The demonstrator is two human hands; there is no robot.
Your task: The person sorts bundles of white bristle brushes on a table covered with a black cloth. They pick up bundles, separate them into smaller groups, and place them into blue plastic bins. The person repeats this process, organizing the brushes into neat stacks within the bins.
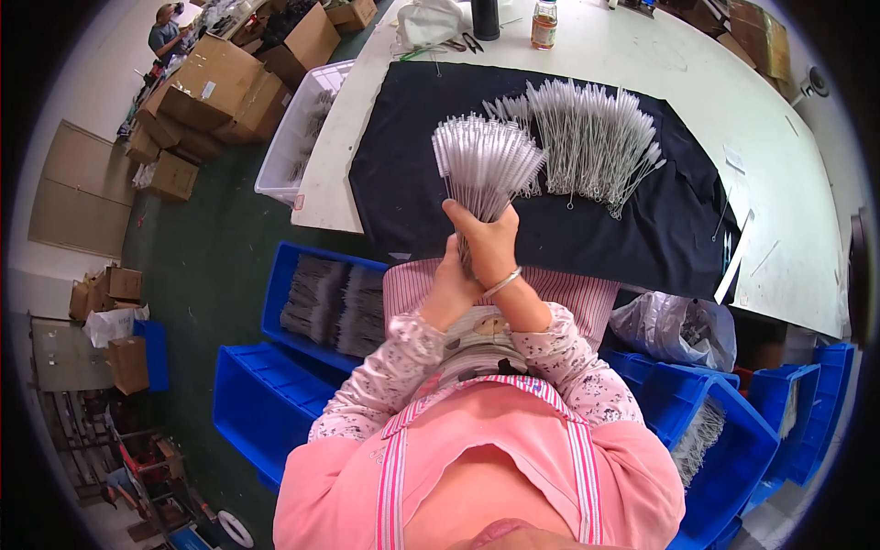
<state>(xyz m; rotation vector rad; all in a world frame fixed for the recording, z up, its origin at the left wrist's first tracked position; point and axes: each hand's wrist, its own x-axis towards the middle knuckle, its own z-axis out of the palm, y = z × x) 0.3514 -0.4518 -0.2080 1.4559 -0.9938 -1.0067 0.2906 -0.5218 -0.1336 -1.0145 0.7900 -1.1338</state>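
A thick bundle of white-bristled wire brushes (488, 154) stands upright in front of me, bristle ends up and fanned out. My right hand (490, 243) wraps around its thin wire stems. Lower down, my left hand (451, 289) closes around the stem ends, partly hidden by the right hand. Beyond the bundle, a wide pile of similar brushes (596, 137) lies on a black cloth (403, 137), bristles toward the far side and looped wire ends toward me.
The cloth covers part of a white table (788, 183). Near its far edge stand an amber-filled bottle (544, 26) and a dark cylinder (485, 18), beside scissors (472, 43). Blue bins (266, 390) flank me, and a white crate (275, 174) sits left. Another person (167, 35) is far left.
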